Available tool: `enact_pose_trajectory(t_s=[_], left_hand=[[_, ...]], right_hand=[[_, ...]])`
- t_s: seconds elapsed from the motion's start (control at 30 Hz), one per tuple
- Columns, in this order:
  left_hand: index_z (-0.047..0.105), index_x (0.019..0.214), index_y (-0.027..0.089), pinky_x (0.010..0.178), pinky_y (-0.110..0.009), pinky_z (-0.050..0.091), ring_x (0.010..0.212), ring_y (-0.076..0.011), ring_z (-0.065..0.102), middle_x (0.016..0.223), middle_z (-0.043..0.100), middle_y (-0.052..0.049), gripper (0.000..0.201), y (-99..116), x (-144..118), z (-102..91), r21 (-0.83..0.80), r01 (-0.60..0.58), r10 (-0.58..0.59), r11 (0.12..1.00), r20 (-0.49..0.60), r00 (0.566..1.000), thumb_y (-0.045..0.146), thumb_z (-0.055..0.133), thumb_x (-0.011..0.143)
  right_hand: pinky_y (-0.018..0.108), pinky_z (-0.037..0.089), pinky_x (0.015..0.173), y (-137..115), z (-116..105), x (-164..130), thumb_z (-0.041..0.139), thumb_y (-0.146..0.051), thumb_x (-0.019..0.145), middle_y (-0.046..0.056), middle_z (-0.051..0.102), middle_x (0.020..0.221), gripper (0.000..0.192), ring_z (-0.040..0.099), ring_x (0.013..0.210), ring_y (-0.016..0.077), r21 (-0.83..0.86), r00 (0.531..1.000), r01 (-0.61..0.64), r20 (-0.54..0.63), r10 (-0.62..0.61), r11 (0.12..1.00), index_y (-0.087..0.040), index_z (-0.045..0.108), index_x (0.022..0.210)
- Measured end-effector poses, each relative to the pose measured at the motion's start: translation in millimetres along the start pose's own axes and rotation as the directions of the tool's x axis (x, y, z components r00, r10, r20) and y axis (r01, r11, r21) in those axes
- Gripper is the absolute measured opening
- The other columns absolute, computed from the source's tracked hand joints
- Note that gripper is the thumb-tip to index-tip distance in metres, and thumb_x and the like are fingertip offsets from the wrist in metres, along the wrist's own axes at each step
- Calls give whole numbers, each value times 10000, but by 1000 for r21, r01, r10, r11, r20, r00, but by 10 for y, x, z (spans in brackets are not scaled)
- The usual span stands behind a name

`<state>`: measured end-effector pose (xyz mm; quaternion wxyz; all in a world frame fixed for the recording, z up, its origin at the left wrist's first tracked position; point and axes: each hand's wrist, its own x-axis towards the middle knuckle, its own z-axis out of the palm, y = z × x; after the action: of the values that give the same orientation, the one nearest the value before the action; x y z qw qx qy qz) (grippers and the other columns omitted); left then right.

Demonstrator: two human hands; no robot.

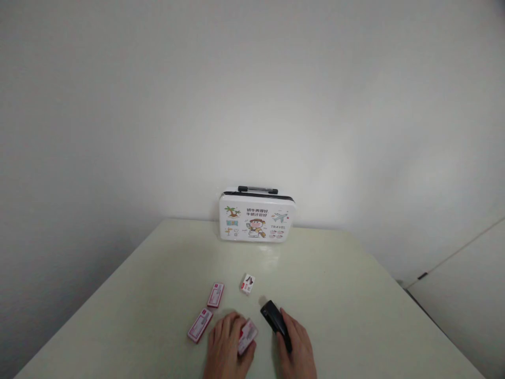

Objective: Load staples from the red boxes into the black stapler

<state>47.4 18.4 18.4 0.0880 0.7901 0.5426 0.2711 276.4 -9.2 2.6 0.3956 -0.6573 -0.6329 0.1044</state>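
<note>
Near the front of the table, my left hand (pixel 228 345) is closed around a small pink-and-white box (pixel 248 336), its fingers over the box's left side. To its right, my right hand (pixel 295 345) grips a black stapler (pixel 275 321) between thumb and fingers; the stapler's front end points away and to the left. Two similar pink-and-white boxes lie left of my left hand, a nearer one (pixel 200 325) and a farther one (pixel 215 295). A smaller white box with a stapler picture (pixel 248 283) lies beyond both hands.
A white case with cartoon prints and a black handle (pixel 257 217) stands upright at the back of the pale table (pixel 130 316), close to the wall (pixel 252 105). At the far right, a panel with a dark handle (pixel 422 276) is beside the table.
</note>
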Motion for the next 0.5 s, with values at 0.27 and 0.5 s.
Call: enact_pose_trajectory(t_s=[0.27,0.5], left_hand=[[474,1469,419,1129,-645,347,1393,-369,466,1614,398,-50,707,-98,-182,197,122,-208,196,971,100,975,592,682,816],[260,1597,373,1167,-587,348,1427,-346,444,1607,407,-30,878,-296,-170,192,103,-227,212,969,133,968,399,675,824]], right_hand=[[785,132,1166,-481,64,166,534,-339,938,24,453,1565,559,302,1497,376,7,984,32,174,-33,999,-380,481,1493],[766,57,1181,-930,257,340,699,-555,850,88,624,1412,378,309,1494,404,45,992,-17,125,11,999,-284,699,1113]])
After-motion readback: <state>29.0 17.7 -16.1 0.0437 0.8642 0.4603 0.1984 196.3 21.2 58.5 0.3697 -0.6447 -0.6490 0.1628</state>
